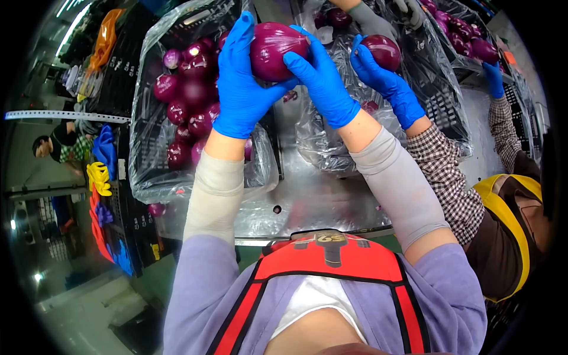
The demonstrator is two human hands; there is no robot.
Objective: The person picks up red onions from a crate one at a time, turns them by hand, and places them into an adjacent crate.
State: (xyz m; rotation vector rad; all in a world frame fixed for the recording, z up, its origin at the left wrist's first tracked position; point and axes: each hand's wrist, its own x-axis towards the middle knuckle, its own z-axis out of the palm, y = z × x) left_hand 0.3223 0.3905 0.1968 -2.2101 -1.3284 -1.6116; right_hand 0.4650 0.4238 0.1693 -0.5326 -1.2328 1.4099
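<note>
A peeled, glossy red onion [277, 52] is held up between my two blue-gloved hands. My left hand [241, 89] cups its left side and underside, with the thumb pointing right below it. On the right end of the onion, my right hand [325, 83] grips with the fingers behind and the thumb across the front. Below and left of my hands stands a black crate [137, 139] lined with clear plastic, holding several more red onions [198, 94].
At right, a co-worker's blue-gloved hand [384, 83] holds another red onion [381, 53] over a plastic-lined crate [452, 112]. Across the table, a grey-gloved hand [371, 22] reaches in. The metal table [307, 204] has a drain hole. Coloured gloves [99, 177] hang at left.
</note>
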